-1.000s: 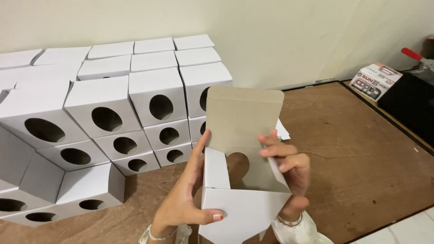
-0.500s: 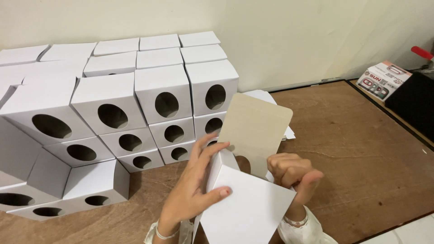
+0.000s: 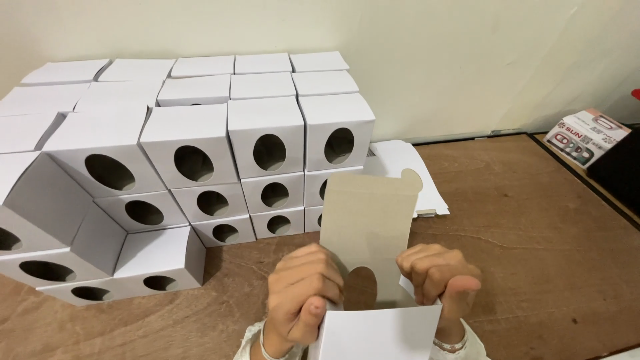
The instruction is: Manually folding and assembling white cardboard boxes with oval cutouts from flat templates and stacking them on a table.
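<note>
Box point(image 3: 370, 267) now faces the camera square-on, no longer tilted as half a second ago. Its grey flap point(image 3: 367, 220) stands upright again, oval hole low in the panel between the hands. Left hand point(image 3: 303, 293) has moved from a flat spread along the box side to a curled grip on the left edge, thumb on the white front. Right hand point(image 3: 440, 277) has risen, knuckles up, on the right edge. The view has shifted too, so the stack point(image 3: 267, 143) sits more central.
</note>
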